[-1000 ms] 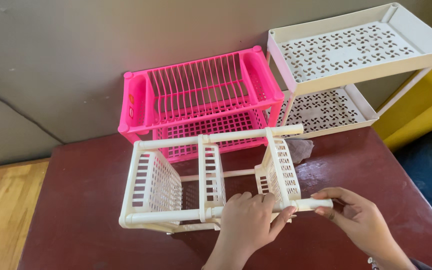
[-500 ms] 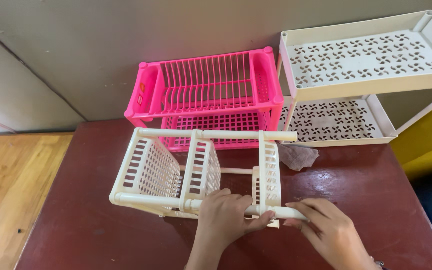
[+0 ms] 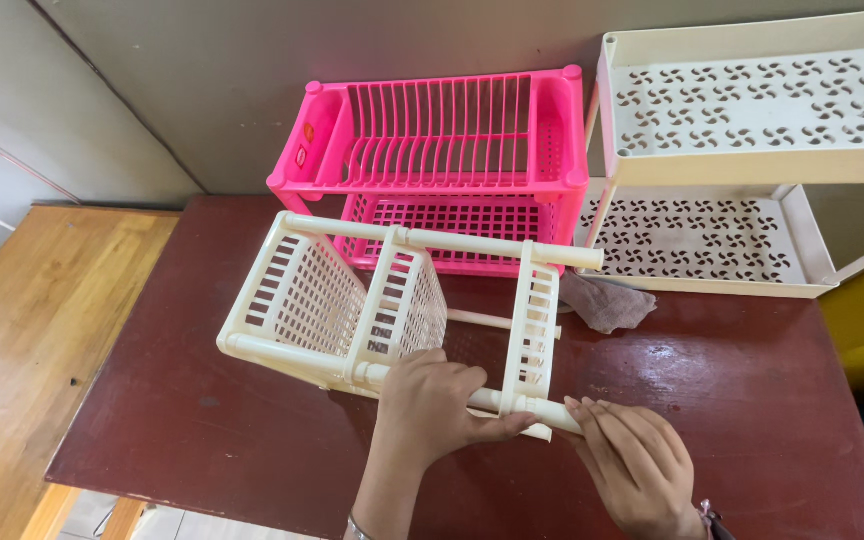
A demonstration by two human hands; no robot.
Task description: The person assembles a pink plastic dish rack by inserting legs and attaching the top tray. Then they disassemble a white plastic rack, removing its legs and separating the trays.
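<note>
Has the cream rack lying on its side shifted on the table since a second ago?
Yes. The cream rack has turned slightly: its near right end now points more toward the table's front edge, its long poles slanting against the pink rack behind.

cream shelf unit: right end cut off | left hand: hides rail

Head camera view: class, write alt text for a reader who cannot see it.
Two bare hands, left hand and right hand, hold the near pole of a cream plastic tiered rack lying on its side on a dark red table. A pink plastic dish rack stands behind.
</note>
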